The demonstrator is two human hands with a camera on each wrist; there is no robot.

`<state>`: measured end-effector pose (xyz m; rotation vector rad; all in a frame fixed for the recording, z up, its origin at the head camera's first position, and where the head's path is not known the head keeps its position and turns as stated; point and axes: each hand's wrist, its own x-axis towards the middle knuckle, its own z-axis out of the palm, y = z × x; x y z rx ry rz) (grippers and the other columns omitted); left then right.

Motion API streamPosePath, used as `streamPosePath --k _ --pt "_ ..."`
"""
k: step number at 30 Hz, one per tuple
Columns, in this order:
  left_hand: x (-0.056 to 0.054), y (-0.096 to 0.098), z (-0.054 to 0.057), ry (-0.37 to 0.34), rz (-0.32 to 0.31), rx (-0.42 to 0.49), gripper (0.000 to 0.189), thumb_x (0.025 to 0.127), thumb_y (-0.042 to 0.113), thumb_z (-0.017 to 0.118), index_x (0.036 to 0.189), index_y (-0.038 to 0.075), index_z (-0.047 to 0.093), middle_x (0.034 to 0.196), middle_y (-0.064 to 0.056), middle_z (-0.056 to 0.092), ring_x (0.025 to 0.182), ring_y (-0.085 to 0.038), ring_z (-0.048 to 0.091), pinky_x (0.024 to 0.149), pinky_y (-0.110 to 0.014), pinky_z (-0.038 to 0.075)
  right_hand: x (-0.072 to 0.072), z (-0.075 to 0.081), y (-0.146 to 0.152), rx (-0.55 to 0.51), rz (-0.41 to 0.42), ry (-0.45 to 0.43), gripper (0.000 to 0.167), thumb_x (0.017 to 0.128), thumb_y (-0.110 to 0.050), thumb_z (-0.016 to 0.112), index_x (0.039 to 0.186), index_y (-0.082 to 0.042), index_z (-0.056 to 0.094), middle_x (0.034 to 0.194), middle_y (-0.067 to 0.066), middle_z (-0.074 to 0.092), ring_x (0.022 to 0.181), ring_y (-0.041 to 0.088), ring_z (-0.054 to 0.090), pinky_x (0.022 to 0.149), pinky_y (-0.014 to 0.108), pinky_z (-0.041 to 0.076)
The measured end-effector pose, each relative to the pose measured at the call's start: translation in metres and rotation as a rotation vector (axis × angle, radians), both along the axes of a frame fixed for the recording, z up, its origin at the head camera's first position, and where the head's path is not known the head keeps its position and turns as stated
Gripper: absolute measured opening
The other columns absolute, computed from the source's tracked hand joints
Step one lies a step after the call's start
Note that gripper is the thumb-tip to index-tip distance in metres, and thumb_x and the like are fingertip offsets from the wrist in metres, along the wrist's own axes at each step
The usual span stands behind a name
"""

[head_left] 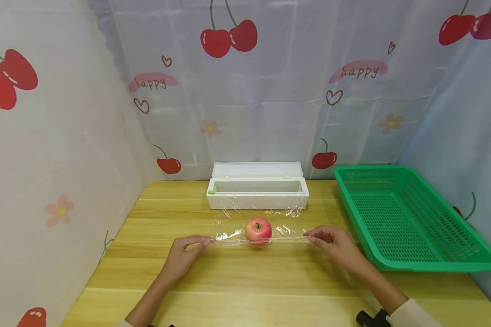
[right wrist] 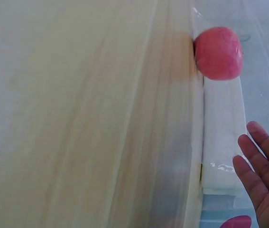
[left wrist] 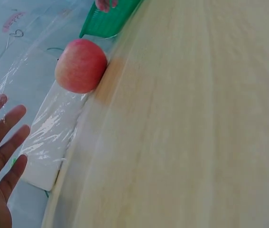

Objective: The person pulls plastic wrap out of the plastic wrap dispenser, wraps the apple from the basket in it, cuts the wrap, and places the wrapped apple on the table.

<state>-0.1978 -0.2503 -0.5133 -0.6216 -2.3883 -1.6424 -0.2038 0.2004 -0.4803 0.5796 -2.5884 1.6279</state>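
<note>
A sheet of clear plastic wrap (head_left: 229, 231) stretches from the white dispenser box (head_left: 258, 201) toward the front of the table. My left hand (head_left: 184, 256) pinches its near left corner between thumb and forefinger. At the near right corner my right hand (head_left: 337, 247) pinches it the same way. In the left wrist view the other fingers of the left hand (left wrist: 4, 161) are spread; those of the right hand (right wrist: 264, 166) extend in its own view. A red apple (head_left: 258, 230) sits on the table between the hands, seen through or behind the wrap.
The dispenser's lid (head_left: 257, 169) stands raised at the back, and a small green piece (head_left: 211, 192) is on its left end. A green plastic basket (head_left: 393, 264) stands on the right side of the wooden table (head_left: 245, 290). Printed curtains (head_left: 270, 113) enclose the back and sides.
</note>
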Motion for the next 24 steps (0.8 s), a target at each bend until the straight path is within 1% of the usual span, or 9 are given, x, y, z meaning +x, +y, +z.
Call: streamPosePath --k 1,4,7,9,12,15,17,20,24 --pt "-0.002 0.001 0.0 -0.006 0.011 0.001 0.016 0.1 0.023 0.067 0.107 0.017 0.08 0.11 0.004 0.076 0.111 -0.017 0.07 0.098 -0.037 0.055 -0.002 0.0 0.0 -0.015 -0.006 0.0 0.014 0.097 -0.014 0.07 0.102 -0.001 0.074 0.11 0.014 0.075 0.101 0.018 0.072 0.086 0.023 0.057" --pt "-0.007 0.003 0.0 -0.022 0.038 0.004 0.018 0.101 0.026 0.065 0.108 0.018 0.08 0.109 0.005 0.076 0.112 -0.016 0.069 0.098 -0.036 0.055 -0.007 -0.001 -0.002 -0.039 -0.031 0.004 0.014 0.097 -0.016 0.07 0.103 -0.004 0.075 0.109 0.015 0.075 0.101 0.018 0.072 0.086 0.022 0.057" --pt "-0.012 0.006 0.001 -0.041 0.051 0.032 0.019 0.102 0.025 0.064 0.108 0.018 0.08 0.109 0.004 0.077 0.113 -0.015 0.068 0.099 -0.032 0.053 -0.013 -0.002 -0.003 -0.042 -0.048 0.007 0.015 0.098 -0.018 0.069 0.104 -0.005 0.075 0.109 0.012 0.075 0.1 0.017 0.071 0.086 0.022 0.057" --pt "-0.014 0.008 0.002 -0.056 0.062 0.055 0.019 0.102 0.026 0.064 0.107 0.018 0.08 0.108 0.003 0.077 0.114 -0.014 0.068 0.098 -0.028 0.053 -0.017 -0.003 -0.003 -0.051 -0.053 0.004 0.017 0.098 -0.018 0.069 0.104 -0.004 0.075 0.109 0.01 0.076 0.1 0.017 0.071 0.085 0.022 0.056" --pt "-0.018 0.01 0.001 -0.079 0.066 0.107 0.02 0.102 0.024 0.064 0.108 0.014 0.08 0.108 -0.001 0.077 0.113 -0.015 0.068 0.098 -0.025 0.052 -0.022 -0.005 -0.003 -0.07 -0.051 -0.015 0.019 0.098 -0.018 0.069 0.105 -0.001 0.074 0.109 0.01 0.076 0.101 0.02 0.071 0.084 0.021 0.056" --pt "-0.023 0.011 -0.002 -0.094 0.05 0.161 0.021 0.102 0.02 0.063 0.11 0.007 0.078 0.108 -0.008 0.077 0.111 -0.018 0.069 0.098 -0.025 0.053 -0.028 -0.009 -0.003 -0.124 -0.023 -0.056 0.02 0.098 -0.016 0.069 0.106 0.002 0.073 0.111 0.015 0.075 0.103 0.021 0.071 0.086 0.021 0.056" --pt "-0.026 0.012 -0.004 -0.105 0.04 0.194 0.022 0.103 0.018 0.062 0.111 0.004 0.077 0.107 -0.012 0.076 0.109 -0.02 0.07 0.098 -0.026 0.053 -0.031 -0.012 -0.002 -0.173 -0.003 -0.098 0.021 0.099 -0.015 0.068 0.107 0.004 0.072 0.113 0.02 0.073 0.104 0.022 0.071 0.088 0.024 0.057" --pt "-0.031 0.014 -0.006 -0.122 0.041 0.221 0.024 0.103 0.021 0.063 0.11 0.003 0.077 0.106 -0.013 0.076 0.106 -0.022 0.071 0.097 -0.026 0.054 -0.037 -0.016 0.0 -0.235 0.01 -0.142 0.022 0.1 -0.011 0.066 0.108 0.009 0.07 0.114 0.022 0.072 0.105 0.024 0.071 0.089 0.031 0.059" --pt "-0.038 0.017 -0.009 -0.148 0.054 0.249 0.029 0.102 0.027 0.064 0.109 0.002 0.077 0.103 -0.011 0.077 0.102 -0.024 0.072 0.095 -0.029 0.055 -0.043 -0.019 0.0 -0.268 0.013 -0.157 0.025 0.101 -0.01 0.063 0.108 0.014 0.066 0.112 0.024 0.072 0.105 0.028 0.071 0.088 0.037 0.06"
